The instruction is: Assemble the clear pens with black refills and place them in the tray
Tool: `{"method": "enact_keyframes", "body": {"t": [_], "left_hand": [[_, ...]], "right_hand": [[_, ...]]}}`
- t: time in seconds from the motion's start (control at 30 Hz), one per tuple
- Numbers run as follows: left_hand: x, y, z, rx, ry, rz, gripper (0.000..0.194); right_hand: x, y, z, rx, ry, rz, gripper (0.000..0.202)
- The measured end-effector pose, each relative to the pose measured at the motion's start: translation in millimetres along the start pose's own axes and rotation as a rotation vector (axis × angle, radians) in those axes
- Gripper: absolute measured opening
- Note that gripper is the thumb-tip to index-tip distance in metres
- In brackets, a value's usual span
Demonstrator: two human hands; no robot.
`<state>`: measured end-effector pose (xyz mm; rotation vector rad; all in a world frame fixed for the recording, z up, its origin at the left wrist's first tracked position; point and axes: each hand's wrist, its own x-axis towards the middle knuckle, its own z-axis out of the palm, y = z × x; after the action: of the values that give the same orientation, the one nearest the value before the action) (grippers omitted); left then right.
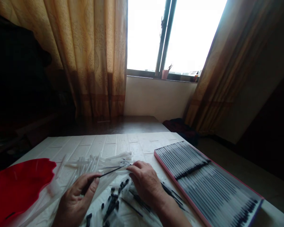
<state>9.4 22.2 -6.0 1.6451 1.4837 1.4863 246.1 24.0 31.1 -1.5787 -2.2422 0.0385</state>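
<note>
Between finger and thumb, my left hand [77, 197] pinches one end of a thin dark rod [111, 171] that slants up to the right. The rod's far end reaches the fingertips of my right hand [145, 179], which are bent together there; what they hold is too small to make out. Clear plastic tubes [92, 163] lie in a loose pile behind my left hand. Small black caps [112, 201] are scattered between the hands, and several dark rods [172, 194] lie under and beside my right wrist.
On the right, a pink-edged tray [167, 168] holds rows of clear tubes with dark parts. A red scalloped dish [21, 186] is at the left. Beyond the white brick-patterned table [142, 142] are a dark surface, curtains and a window.
</note>
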Motion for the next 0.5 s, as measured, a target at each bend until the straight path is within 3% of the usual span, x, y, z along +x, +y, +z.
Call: {"method": "enact_keyframes", "body": {"t": [0.17,0.5], "left_hand": [[-3,9,1.8,0.018,-0.018,0.088,0.027],[1,2,-0.8,0.110,-0.027,0.173,0.021]], "right_hand": [[-5,32,-11,0.064,0.081,0.074,0.028],[-10,39,-13,0.134,0.115,0.011,0.026]]}}
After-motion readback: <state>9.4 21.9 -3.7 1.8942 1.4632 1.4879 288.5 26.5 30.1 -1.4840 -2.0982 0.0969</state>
